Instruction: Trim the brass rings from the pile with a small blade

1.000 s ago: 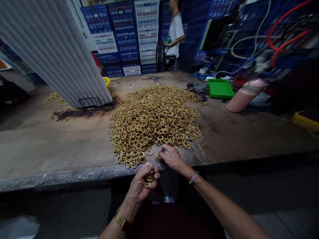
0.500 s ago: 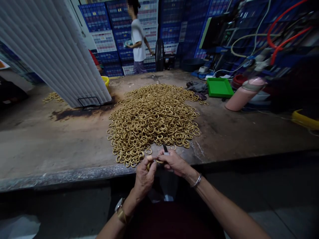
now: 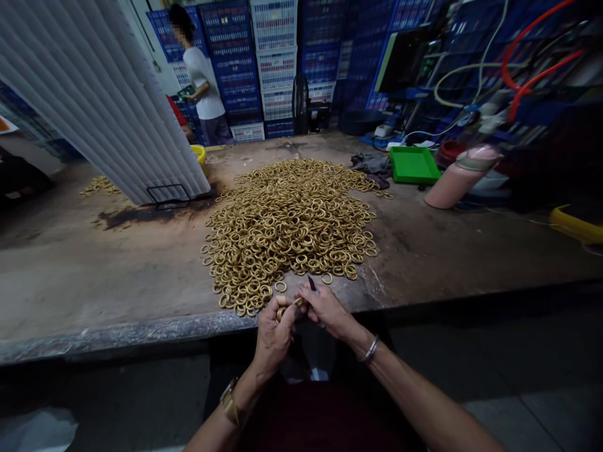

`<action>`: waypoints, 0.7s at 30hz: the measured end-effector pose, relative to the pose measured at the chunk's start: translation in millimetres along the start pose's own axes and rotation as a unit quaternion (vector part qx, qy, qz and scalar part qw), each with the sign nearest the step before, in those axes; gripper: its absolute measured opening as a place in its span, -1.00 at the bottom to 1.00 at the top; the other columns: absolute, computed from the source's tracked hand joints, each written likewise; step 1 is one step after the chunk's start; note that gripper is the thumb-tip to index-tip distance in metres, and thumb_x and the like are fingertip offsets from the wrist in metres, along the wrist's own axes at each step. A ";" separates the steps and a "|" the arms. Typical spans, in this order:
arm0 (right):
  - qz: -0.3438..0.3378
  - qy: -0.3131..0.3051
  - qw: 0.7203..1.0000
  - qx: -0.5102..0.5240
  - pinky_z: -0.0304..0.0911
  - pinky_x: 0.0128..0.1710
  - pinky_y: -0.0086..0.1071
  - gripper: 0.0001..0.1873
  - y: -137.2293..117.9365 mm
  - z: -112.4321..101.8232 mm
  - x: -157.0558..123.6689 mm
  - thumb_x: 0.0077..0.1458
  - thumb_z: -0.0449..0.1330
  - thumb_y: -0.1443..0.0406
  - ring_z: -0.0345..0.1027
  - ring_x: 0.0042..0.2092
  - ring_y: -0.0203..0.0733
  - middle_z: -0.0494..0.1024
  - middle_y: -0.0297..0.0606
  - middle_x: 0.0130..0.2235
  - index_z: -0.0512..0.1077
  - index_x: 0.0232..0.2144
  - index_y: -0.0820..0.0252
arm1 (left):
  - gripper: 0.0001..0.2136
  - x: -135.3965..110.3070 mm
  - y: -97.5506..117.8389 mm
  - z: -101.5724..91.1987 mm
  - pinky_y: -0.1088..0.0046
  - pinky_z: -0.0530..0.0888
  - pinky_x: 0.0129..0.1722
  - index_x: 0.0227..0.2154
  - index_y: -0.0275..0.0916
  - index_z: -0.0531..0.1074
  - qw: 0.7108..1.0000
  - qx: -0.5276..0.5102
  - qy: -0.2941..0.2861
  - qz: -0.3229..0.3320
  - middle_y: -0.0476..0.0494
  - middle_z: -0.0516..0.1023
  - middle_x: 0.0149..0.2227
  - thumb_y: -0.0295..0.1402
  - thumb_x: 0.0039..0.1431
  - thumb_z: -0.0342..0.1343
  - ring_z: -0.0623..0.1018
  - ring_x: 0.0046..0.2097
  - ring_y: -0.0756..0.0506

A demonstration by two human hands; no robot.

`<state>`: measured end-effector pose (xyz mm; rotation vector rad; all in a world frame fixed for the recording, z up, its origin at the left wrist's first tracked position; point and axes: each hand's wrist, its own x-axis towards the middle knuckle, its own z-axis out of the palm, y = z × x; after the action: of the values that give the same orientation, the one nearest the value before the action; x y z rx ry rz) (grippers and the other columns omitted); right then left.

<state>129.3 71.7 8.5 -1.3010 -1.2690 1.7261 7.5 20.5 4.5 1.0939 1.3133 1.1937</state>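
At the front edge of the table my two hands meet. My left hand (image 3: 274,326) is closed on several brass-coloured rings (image 3: 281,313), partly covered by its fingers. My right hand (image 3: 325,310) grips a small knife (image 3: 311,283), its dark blade sticking up past the fingers. One ring (image 3: 298,302) lies between the fingertips of both hands; which hand bears it I cannot tell. Just beyond spreads a large pile of the same rings (image 3: 292,226), with a loose ring (image 3: 280,287) near my left fingers and another ring (image 3: 326,278) near the blade.
A corrugated panel (image 3: 108,94) leans over the table's left side in a black wire stand (image 3: 168,194). To the right are a green tray (image 3: 414,165), a pink bottle (image 3: 459,179) and dark cloth (image 3: 372,164). Behind, a person (image 3: 205,81) stands by stacked crates (image 3: 277,69).
My right hand has shifted slightly left, and the ring at the fingertips is now tilted up. The knife blade leans a little more. The person in the background has walked left.
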 end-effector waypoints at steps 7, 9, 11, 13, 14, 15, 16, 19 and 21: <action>-0.067 0.021 0.991 -0.115 -0.05 -0.67 -0.55 -0.73 2.0 0.1 -3.8 -0.03 0.03 0.16 0.01 -0.64 -0.46 0.22 -0.46 -0.67 0.24 -0.61 0.22 | -0.75 -2.7 3.4 0.5 0.65 0.20 -0.68 -0.45 -0.25 0.31 0.995 -0.045 -0.022 -0.083 0.11 0.27 -0.67 -0.13 0.00 0.05 0.24 -0.67 0.12; -0.080 0.031 0.987 -0.134 -0.04 -0.64 -0.55 -0.76 0.8 0.9 -3.9 -0.04 0.05 0.19 0.01 -0.62 -0.44 0.20 -0.46 -0.68 0.25 -0.63 0.21 | -0.73 -3.6 3.7 -0.4 0.66 0.21 -0.69 -0.45 -0.25 0.29 0.988 -0.083 -0.052 -0.117 0.08 0.30 -0.61 -0.12 0.00 0.04 0.26 -0.66 0.12; -0.084 0.029 0.987 -0.137 -0.04 -0.64 -0.54 -0.76 0.0 1.4 -3.2 -0.05 0.06 0.20 0.01 -0.62 -0.44 0.19 -0.47 -0.69 0.25 -0.64 0.21 | -0.73 -4.4 4.3 -1.2 0.67 0.18 -0.70 -0.47 -0.25 0.26 0.980 -0.122 -0.068 -0.142 0.08 0.30 -0.59 -0.12 0.00 0.04 0.25 -0.66 0.13; -0.076 0.012 0.990 -0.118 -0.05 -0.65 -0.54 -0.74 0.6 0.9 -1.7 -0.03 0.03 0.17 0.01 -0.63 -0.43 0.20 -0.46 -0.68 0.24 -0.63 0.21 | -0.74 -5.3 5.6 -1.8 0.68 0.16 -0.70 -0.46 -0.25 0.25 0.974 -0.153 -0.072 -0.153 0.09 0.28 -0.59 -0.13 0.00 0.05 0.24 -0.66 0.14; -0.072 0.006 0.992 -0.108 -0.05 -0.66 -0.54 -0.73 1.5 0.2 -0.7 -0.01 0.01 0.16 0.01 -0.64 -0.43 0.21 -0.45 -0.68 0.24 -0.62 0.21 | -0.75 -5.8 6.5 -2.0 0.68 0.15 -0.70 -0.45 -0.25 0.25 0.972 -0.164 -0.073 -0.153 0.09 0.28 -0.59 -0.14 0.01 0.05 0.23 -0.65 0.15; -0.072 0.009 0.992 -0.104 -0.04 -0.66 -0.53 -0.73 2.8 -0.8 0.3 0.00 -0.01 0.16 0.02 -0.65 -0.43 0.23 -0.44 -0.66 0.25 -0.61 0.21 | -0.75 -6.1 7.4 -2.1 0.68 0.15 -0.69 -0.44 -0.25 0.25 0.972 -0.169 -0.072 -0.150 0.09 0.28 -0.58 -0.15 0.02 0.05 0.23 -0.65 0.15; -0.078 0.021 0.990 -0.114 -0.02 -0.64 -0.53 -0.74 4.4 -2.0 1.1 0.01 -0.01 0.18 0.05 -0.63 -0.42 0.25 -0.42 -0.65 0.25 -0.60 0.21 | -0.75 -6.3 8.3 -2.2 0.68 0.16 -0.69 -0.44 -0.25 0.25 0.972 -0.169 -0.070 -0.145 0.09 0.28 -0.58 -0.15 0.02 0.04 0.23 -0.65 0.15; -0.140 0.068 0.963 -0.218 0.03 -0.55 -0.51 -0.81 9.1 -5.8 0.5 -0.02 0.01 0.26 0.12 -0.56 -0.38 0.30 -0.39 -0.61 0.27 -0.60 0.20 | -0.75 -5.8 10.1 -2.2 0.67 0.18 -0.68 -0.45 -0.26 0.25 0.979 -0.144 -0.062 -0.127 0.08 0.28 -0.57 -0.15 0.04 0.02 0.23 -0.64 0.15; -0.187 0.053 0.932 -0.307 0.03 -0.50 -0.50 -0.86 11.3 -7.3 -3.0 -0.04 0.01 0.31 0.16 -0.53 -0.36 0.33 -0.38 -0.59 0.29 -0.58 0.19 | -0.74 -4.6 9.9 -2.0 0.66 0.19 -0.68 -0.46 -0.26 0.26 0.985 -0.117 -0.057 -0.115 0.08 0.28 -0.58 -0.14 0.04 0.02 0.24 -0.64 0.14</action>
<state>137.9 67.5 -1.4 -1.3350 -1.9352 1.0093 5.7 16.9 14.8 0.8062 1.1432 1.0661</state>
